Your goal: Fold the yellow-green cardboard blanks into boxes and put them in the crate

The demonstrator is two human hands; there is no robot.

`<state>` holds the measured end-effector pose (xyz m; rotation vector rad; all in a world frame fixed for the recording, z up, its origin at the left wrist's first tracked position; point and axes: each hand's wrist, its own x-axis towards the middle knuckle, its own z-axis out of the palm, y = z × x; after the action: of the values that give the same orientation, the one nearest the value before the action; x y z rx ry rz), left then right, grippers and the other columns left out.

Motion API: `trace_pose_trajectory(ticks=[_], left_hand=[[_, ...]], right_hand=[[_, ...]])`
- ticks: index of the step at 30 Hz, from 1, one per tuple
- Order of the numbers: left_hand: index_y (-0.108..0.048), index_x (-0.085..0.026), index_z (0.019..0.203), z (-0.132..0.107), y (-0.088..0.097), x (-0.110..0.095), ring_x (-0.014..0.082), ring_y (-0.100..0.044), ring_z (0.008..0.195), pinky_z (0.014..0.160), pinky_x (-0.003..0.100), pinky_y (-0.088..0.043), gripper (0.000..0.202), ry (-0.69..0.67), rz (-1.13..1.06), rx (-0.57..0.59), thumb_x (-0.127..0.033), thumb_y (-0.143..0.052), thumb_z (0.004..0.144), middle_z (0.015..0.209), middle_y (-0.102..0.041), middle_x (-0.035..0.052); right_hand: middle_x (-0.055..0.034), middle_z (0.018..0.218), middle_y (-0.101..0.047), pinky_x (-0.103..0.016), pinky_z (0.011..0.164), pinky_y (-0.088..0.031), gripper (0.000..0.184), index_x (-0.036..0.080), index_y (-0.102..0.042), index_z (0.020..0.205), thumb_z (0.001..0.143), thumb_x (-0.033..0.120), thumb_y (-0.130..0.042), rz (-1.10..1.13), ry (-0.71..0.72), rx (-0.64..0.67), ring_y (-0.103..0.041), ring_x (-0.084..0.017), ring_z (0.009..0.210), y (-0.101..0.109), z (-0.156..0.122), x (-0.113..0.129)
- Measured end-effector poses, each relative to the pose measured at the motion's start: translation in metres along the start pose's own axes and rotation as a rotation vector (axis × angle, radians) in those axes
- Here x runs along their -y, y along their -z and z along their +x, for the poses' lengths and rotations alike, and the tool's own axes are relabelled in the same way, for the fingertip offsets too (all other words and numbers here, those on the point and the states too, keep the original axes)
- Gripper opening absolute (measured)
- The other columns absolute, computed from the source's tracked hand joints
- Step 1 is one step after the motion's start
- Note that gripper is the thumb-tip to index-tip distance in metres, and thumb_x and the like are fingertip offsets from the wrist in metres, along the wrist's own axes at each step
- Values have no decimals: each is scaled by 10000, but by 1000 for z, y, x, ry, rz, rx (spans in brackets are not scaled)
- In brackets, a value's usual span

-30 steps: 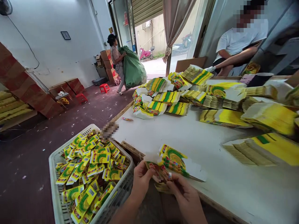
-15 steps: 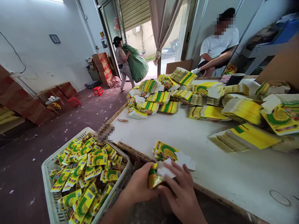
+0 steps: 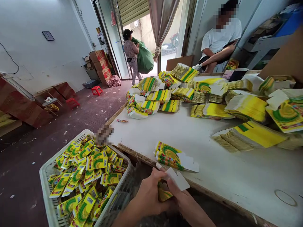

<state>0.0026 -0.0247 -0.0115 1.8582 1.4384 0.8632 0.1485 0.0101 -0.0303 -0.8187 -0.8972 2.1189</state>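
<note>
Just past the table's near edge, both my hands are around a small yellow-green carton [image 3: 164,193] with white flaps standing out to the right. My left hand [image 3: 148,192] wraps the carton's left side. My right hand [image 3: 186,201] grips it from the right, its thumb at the carton's open end; some of its fingers are hidden. On the table in front of them lie flattened yellow-green cartons [image 3: 168,155] with white flaps. To the left of my hands stands a white plastic crate [image 3: 44,186] full of folded yellow cartons [image 3: 97,162].
Bundles of flat cartons [image 3: 158,95] cover the far side of the white table [image 3: 142,132]. A rubber band [image 3: 285,198] lies at the right. One person [image 3: 221,41] sits behind the table; another [image 3: 132,53] carries a green sack [image 3: 145,58] by the doorway. Red stools [image 3: 97,90] stand on the floor.
The carton has turned in my hands, and its white flaps now point right. My right hand has moved from over the flaps to the carton's side. The person with the sack has moved right.
</note>
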Motion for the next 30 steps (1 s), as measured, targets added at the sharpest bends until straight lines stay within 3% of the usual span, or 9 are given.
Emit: trace_pose_trajectory(ticks=[4,7,10,12,14,18,22,25,30], left_hand=[[-444,-217,1147,5,-1,5,230,-623,908,789,326,-514,576,76,-17,44,-221,-689,625,1081,-605,52],[-518,-199,1073,10,-2,12,286,-596,985,872,381,-495,444,-6,73,147,-165,-621,642,1012,-623,69],[-492,-180,1131,12,-3,15,277,-578,1020,920,403,-478,528,4,53,46,-121,-619,621,1056,-602,90],[-418,-163,1230,11,-1,13,264,-575,1028,899,400,-490,684,129,6,-80,-136,-667,593,1166,-560,123],[-448,-168,1205,8,6,10,273,-569,1044,894,414,-486,663,240,37,-116,-141,-684,586,1180,-561,126],[-553,-182,1098,3,22,4,265,-608,978,857,391,-489,546,288,109,-85,-162,-709,575,1059,-645,78],[-603,-213,1102,1,31,4,242,-650,941,820,344,-501,552,263,95,-68,-244,-761,574,1036,-690,32],[-621,-235,1110,0,33,3,238,-663,946,821,331,-504,591,224,105,-26,-248,-782,542,1057,-703,10],[-605,-200,1125,4,33,-6,270,-655,969,851,377,-502,580,202,216,-13,-234,-741,562,1067,-697,48]], right_hand=[[-98,1559,-331,-467,1199,-202,673,242,-359,1496,917,545,-524,-447,364,28,-262,-271,1458,1,3,-4],[-92,1591,-236,-442,1169,-291,632,242,-334,1507,927,347,-563,-820,538,93,-268,-273,1453,2,4,-10],[-96,1523,-396,-379,1095,-424,502,248,-505,1409,921,138,-457,-999,664,21,-430,-240,1374,8,9,-14],[-94,1439,-516,-362,1061,-465,484,254,-586,1331,899,92,-438,-1017,760,-69,-524,-225,1301,14,14,-15],[-101,1409,-549,-363,1050,-478,456,248,-593,1317,905,108,-455,-1021,831,-130,-546,-228,1280,20,18,-15],[-121,1475,-467,-363,1026,-499,420,225,-577,1328,919,176,-501,-1112,778,-35,-496,-258,1324,25,19,-13],[-141,1474,-466,-383,1016,-503,302,210,-680,1151,925,195,-481,-1170,644,91,-517,-269,1305,27,11,3],[-133,1447,-496,-448,1055,-461,229,234,-708,1065,871,216,-587,-1181,506,181,-525,-290,1294,27,3,20],[-148,1400,-527,-524,1077,-409,123,210,-710,889,789,181,-646,-1094,483,17,-518,-327,1285,12,1,17]])
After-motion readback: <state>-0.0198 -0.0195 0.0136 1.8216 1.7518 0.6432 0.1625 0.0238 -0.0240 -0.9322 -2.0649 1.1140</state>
